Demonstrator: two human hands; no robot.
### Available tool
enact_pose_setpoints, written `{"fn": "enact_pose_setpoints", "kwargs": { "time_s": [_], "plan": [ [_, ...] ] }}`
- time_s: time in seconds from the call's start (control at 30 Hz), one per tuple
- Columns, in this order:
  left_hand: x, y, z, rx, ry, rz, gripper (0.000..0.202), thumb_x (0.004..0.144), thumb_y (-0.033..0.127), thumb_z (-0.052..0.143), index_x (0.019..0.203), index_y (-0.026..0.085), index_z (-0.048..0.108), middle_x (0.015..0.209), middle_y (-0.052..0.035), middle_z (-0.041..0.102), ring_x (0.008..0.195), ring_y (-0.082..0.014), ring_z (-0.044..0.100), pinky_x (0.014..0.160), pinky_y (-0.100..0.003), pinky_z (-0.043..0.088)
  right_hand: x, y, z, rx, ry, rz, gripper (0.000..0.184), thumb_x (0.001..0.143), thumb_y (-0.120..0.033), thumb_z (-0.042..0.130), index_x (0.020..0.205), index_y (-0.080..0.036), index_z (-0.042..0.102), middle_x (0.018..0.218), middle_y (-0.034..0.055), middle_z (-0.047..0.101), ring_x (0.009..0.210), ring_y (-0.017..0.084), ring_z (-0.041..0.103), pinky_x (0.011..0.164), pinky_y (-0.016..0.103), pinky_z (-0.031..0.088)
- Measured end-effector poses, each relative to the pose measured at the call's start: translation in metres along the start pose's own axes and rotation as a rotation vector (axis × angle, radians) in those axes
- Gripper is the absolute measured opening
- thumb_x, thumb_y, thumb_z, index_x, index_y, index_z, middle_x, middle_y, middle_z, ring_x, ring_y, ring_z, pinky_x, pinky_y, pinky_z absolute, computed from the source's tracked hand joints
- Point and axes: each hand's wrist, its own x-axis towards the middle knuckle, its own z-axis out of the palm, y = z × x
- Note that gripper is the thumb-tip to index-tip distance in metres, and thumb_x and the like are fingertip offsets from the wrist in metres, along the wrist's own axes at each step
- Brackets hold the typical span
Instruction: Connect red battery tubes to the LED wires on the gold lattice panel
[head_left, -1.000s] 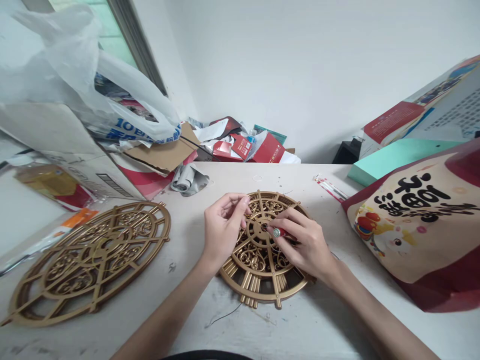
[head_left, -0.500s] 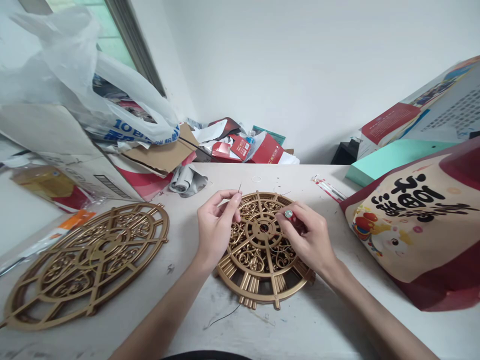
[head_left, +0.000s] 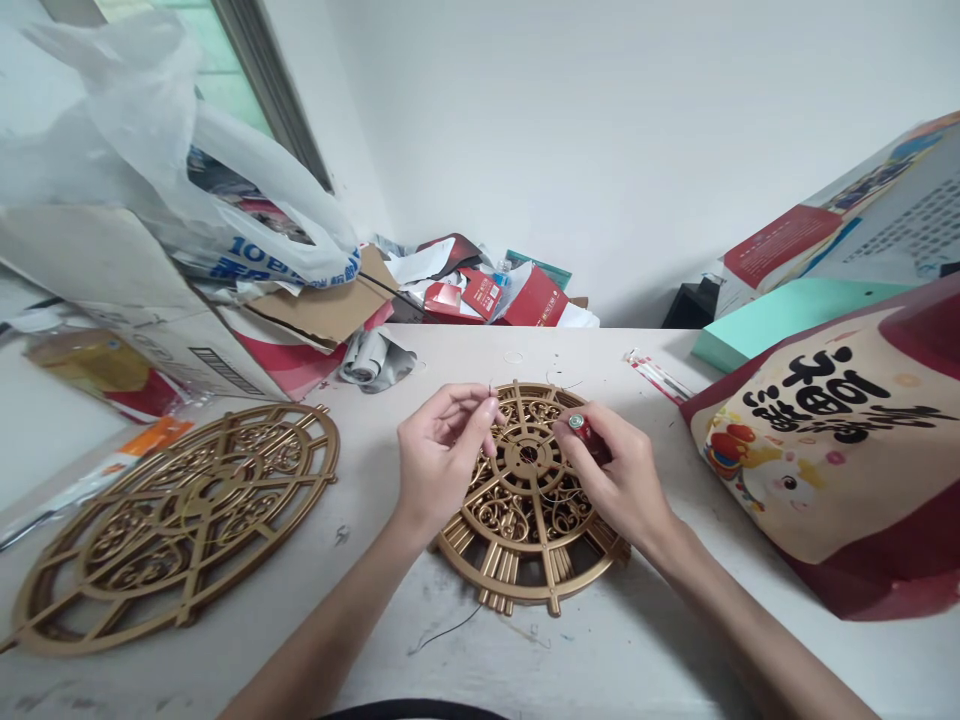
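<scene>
A round gold openwork clock-like frame (head_left: 514, 545) lies flat on the table beneath both hands, with thin wires around its hub. My left hand (head_left: 442, 450) hovers over its left side, thumb and forefinger pinched on a thin wire (head_left: 491, 386); only a short tip shows above the fingers. Over the right side, my right hand (head_left: 619, 460) is closed around a small red battery (head_left: 577, 423) whose round metal end with a green ring faces up. The palm hides the rest of the battery. The two hands are apart.
A second gold openwork frame (head_left: 191, 583) lies at left. Behind it stand a white carton (head_left: 199, 330) and a plastic bag (head_left: 262, 240). At right are a dark red printed bag (head_left: 825, 450) and a mint-green box (head_left: 787, 315). Papers and red boxes (head_left: 532, 298) pile up behind.
My left hand has shifted slightly right, toward the battery, and less of the wire sticks up from its fingers. My right hand stays nearly still with the battery.
</scene>
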Motion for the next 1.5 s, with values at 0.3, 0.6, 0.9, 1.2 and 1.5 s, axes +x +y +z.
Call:
{"fn": "enact_pose_setpoints", "kwargs": {
  "time_s": [0.3,0.6,0.9,1.2,1.5],
  "plan": [
    [-0.010,-0.001,0.008,-0.033,-0.157,-0.151,0.015,0.092,0.033,0.070,0.091,0.018,0.071,0.067,0.0024,0.065,0.050,-0.0043,0.056,0.049,-0.015,0.046,-0.001,0.003,0.003,-0.107,-0.054,-0.077,0.009,0.100,-0.017,0.053,0.094,-0.018,0.060,0.083,0.0019,0.058,0.073,0.015,0.052,0.067,0.029,0.042],
    [-0.022,-0.005,0.014,-0.009,-0.177,-0.070,0.018,0.093,0.026,0.067,0.108,0.028,0.077,0.081,0.0008,0.066,0.051,-0.0044,0.059,0.049,-0.017,0.049,-0.004,0.001,0.005,-0.152,-0.095,-0.108,0.010,0.099,-0.012,0.051,0.094,-0.018,0.057,0.088,0.0042,0.059,0.075,0.016,0.054,0.067,0.030,0.042],
    [-0.026,-0.007,0.017,0.078,-0.172,0.051,0.023,0.093,0.021,0.066,0.111,0.031,0.078,0.082,0.0019,0.062,0.053,-0.0041,0.059,0.049,-0.018,0.051,-0.004,-0.002,0.006,-0.138,-0.102,-0.107,0.013,0.099,-0.011,0.051,0.089,-0.019,0.053,0.084,0.0025,0.056,0.073,0.016,0.052,0.065,0.029,0.042],
    [-0.029,-0.009,0.019,0.116,-0.145,0.095,0.026,0.092,0.018,0.067,0.113,0.031,0.077,0.087,0.0016,0.064,0.053,-0.0035,0.060,0.049,-0.018,0.051,-0.004,-0.003,0.005,-0.137,-0.108,-0.110,0.010,0.100,-0.012,0.051,0.097,-0.017,0.059,0.087,0.0044,0.060,0.076,0.017,0.055,0.067,0.030,0.044],
    [-0.027,-0.009,0.019,0.288,-0.115,0.331,0.031,0.091,0.011,0.067,0.114,0.028,0.075,0.085,0.0002,0.071,0.069,-0.0100,0.068,0.063,-0.024,0.059,-0.004,-0.004,0.005,-0.133,-0.129,-0.092,0.011,0.101,-0.013,0.049,0.097,-0.018,0.058,0.088,0.0046,0.060,0.076,0.017,0.056,0.068,0.032,0.046]
  ]
}}
